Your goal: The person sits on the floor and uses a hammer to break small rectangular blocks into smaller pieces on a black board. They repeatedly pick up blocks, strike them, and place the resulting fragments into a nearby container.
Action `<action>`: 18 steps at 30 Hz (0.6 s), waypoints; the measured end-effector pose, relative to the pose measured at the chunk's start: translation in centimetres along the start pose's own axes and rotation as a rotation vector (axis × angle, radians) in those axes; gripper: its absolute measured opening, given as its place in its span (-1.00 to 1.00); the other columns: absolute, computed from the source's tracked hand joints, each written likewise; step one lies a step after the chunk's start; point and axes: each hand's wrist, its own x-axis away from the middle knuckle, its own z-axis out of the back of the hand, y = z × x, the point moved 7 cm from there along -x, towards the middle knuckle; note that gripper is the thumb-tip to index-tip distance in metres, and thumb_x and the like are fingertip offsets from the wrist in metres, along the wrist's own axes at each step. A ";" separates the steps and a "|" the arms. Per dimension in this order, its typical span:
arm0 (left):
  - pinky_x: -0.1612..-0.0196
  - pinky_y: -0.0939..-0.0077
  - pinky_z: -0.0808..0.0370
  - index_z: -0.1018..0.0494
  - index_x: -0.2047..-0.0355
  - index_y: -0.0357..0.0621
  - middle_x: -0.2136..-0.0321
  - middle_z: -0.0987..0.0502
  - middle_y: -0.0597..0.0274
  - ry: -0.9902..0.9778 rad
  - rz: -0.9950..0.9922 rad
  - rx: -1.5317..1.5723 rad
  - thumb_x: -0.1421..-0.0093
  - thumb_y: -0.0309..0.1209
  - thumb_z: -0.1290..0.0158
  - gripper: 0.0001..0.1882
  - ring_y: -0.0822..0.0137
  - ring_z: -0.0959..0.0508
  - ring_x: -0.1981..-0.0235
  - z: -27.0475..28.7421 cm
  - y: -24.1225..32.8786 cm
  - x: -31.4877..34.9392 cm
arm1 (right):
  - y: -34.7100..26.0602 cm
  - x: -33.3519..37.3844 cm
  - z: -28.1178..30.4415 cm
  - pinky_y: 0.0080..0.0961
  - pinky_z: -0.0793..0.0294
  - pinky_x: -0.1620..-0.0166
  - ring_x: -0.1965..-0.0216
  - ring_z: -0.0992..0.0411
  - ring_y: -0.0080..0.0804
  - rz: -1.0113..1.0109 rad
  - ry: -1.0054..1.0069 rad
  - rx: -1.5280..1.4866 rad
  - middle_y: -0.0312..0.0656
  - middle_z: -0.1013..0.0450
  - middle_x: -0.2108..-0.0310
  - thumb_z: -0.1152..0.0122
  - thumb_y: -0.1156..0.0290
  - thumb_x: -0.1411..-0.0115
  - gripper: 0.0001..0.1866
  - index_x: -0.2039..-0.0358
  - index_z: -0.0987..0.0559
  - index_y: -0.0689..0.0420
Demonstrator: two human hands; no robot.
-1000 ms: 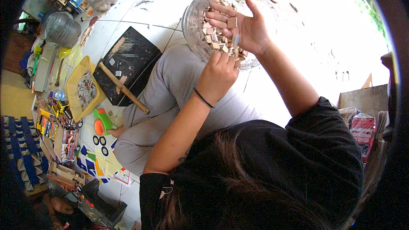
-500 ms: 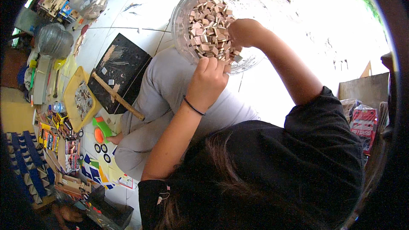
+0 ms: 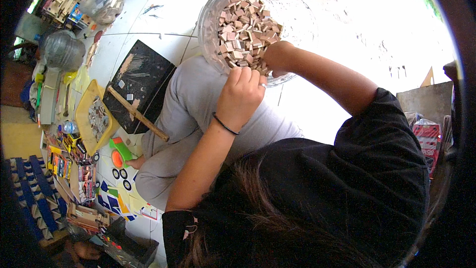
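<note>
While seated on a white tiled floor (image 3: 317,114), a person in a black short-sleeved shirt works at a large clear plastic bowl (image 3: 210,17) heaped with small tan and pinkish wooden tiles (image 3: 245,27). The bowl rests just beyond the grey-trousered knee (image 3: 198,104), its near rim against the leg. The left hand (image 3: 240,94) — a thin black band at the wrist — sits at the bowl's near rim, fingers (image 3: 245,75) curled inward toward the tile heap; whether they pinch a tile cannot be told. The right hand (image 3: 277,57) reaches in from the right, closed into a loose fist that touches the near edge of the pile; what it grasps, if anything, is hidden.

To the person's left on the floor lie a black square board (image 3: 141,82) with a wooden stick (image 3: 139,114) across its lower corner, a yellow tray (image 3: 94,119) of small grey pieces, and a green and orange tool (image 3: 119,153) — beyond them, a clutter of coloured card shapes and boxes along the wall.
</note>
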 end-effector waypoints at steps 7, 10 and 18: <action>0.21 0.47 -0.27 -0.43 0.60 -0.07 0.60 -0.33 0.33 -0.013 -0.008 -0.018 -0.02 -0.40 0.03 -0.90 0.36 -0.33 0.43 0.0 0.1 0.1 | 0.5 0.7 0.0 -0.30 -0.51 0.26 0.32 -0.52 -0.16 0.007 -0.084 -0.070 -0.01 -0.53 0.42 -0.25 0.25 0.13 -0.68 0.43 -0.59 0.25; 0.22 0.48 -0.27 -0.44 0.58 -0.08 0.60 -0.34 0.32 0.017 -0.015 0.024 -0.02 -0.40 0.03 -0.90 0.37 -0.33 0.43 0.1 0.0 0.0 | 2.6 1.0 2.1 -0.28 -0.51 0.26 0.34 -0.51 -0.10 -0.095 0.059 -0.133 -0.01 -0.53 0.44 -0.24 0.28 0.13 -0.70 0.40 -0.60 0.21; 0.25 0.46 -0.26 -0.45 0.57 -0.10 0.61 -0.35 0.33 0.009 0.014 0.036 -0.02 -0.41 0.01 -0.90 0.36 -0.33 0.44 0.0 -0.2 -0.2 | 4.9 -0.7 6.4 -0.24 -0.43 0.08 0.12 -0.43 -0.07 -0.036 0.309 -0.327 0.04 -0.45 0.20 -0.15 0.52 0.07 -0.59 0.12 -0.48 0.20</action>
